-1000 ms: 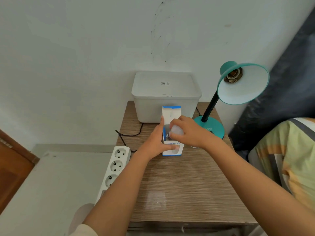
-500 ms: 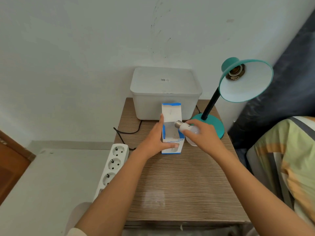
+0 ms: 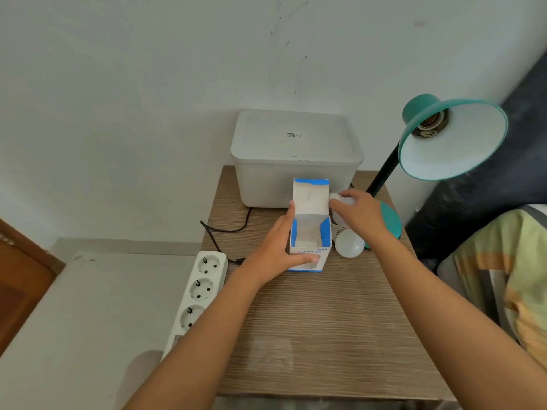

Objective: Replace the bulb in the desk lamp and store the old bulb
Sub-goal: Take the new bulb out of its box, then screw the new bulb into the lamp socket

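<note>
Socket [image 3: 430, 127] in lamp [image 3: 453, 137] empty, so nothing screwed in yet. My left hand [image 3: 276, 247] clasps the open, empty box [image 3: 310, 232]; right hand [image 3: 359, 216] closes round one bulb [image 3: 337, 198], another bulb [image 3: 349, 243] lying just beside box. Fitting and storing remain.

Wood-grain table [image 3: 310, 321], lidded white bin [image 3: 296, 161], open bulb box [image 3: 310, 232], loose bulb [image 3: 349, 244], teal lamp base [image 3: 390, 220]

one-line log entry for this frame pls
left hand: steadies open box | right hand: holds bulb | second bulb: on table | lamp socket: empty
</note>
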Tool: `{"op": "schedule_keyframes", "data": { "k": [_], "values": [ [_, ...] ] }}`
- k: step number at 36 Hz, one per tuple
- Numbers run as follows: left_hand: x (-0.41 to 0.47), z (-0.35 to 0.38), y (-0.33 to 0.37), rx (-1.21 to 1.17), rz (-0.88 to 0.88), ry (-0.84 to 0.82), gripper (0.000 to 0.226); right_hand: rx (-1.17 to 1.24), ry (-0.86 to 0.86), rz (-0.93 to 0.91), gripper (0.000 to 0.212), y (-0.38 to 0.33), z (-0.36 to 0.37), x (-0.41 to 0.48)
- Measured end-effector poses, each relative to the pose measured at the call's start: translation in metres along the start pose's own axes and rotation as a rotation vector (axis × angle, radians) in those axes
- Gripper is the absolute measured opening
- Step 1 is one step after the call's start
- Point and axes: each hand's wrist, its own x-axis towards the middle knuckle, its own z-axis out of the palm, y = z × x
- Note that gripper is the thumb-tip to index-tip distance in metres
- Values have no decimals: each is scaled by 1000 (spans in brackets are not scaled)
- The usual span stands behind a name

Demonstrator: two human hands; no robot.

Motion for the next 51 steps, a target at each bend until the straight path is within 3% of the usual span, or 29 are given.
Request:
{"op": "schedule_keyframes", "data": {
  "k": [11, 20, 39, 51],
  "values": [
    [0, 5, 0, -71, -64, 31, 112, -88, 15, -166, 37, 14, -1, -19],
    [-8, 9, 11, 117, 13, 53, 96, -149, 132, -328, 43, 22, 13, -46],
    [-10, 6, 20, 262, -11, 44, 94, -169, 209, -345, 50, 27, 22, -50],
    [-14, 7, 28, 172, -55, 51, 95, -184, 109, -314, 42, 14, 10, -54]
  ]
}}
